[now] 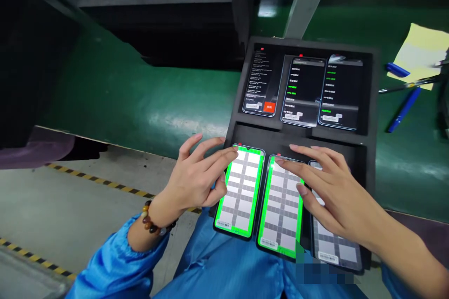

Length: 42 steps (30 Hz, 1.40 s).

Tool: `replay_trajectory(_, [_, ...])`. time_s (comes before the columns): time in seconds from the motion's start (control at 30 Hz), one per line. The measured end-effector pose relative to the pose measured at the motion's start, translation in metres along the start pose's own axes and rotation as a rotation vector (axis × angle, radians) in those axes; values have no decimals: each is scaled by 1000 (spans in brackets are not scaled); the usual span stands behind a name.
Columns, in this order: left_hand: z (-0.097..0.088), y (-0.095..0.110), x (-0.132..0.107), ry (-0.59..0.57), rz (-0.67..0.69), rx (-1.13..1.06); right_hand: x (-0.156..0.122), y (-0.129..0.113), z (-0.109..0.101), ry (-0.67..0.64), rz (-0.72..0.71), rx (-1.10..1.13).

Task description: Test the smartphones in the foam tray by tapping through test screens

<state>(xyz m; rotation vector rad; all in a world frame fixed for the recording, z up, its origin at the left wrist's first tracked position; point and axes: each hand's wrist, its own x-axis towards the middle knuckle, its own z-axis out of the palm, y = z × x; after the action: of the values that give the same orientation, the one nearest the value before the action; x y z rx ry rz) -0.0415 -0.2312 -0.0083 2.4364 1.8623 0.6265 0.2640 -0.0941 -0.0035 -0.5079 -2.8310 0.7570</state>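
left hand (196,175) and right hand (333,191), loosely spread, grip nothing, fingertips at 2 green-bordered phones (242,194). they're likely stiff, slick, fragile; best held by side edges.

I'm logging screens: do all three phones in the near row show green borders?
No, the left phone and middle phone do, but the right phone shows none where visible.

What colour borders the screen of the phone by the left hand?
Bright green; the phone shows best in the head view.
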Motion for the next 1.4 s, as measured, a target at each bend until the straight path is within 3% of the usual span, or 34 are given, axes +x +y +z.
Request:
replay_trajectory(0.33, [5,-1,9,27,14,-7,-51,9,-11,54,195,-41])
replay_trajectory(0.67, [14,10,14,10,24,-106,-18,5,-2,39,60,-21])
replay_trajectory(0.93, [22,18,32,-96,104,-260,-30,7,-2,62,124,-8])
replay_trajectory(1.17, [16,9,17,-34,12,-215,-20,3,0,48,65,-10])
replay_trajectory(1.4, [10,17,1,14,13,-224,-24,-6,3,45,16,-33])
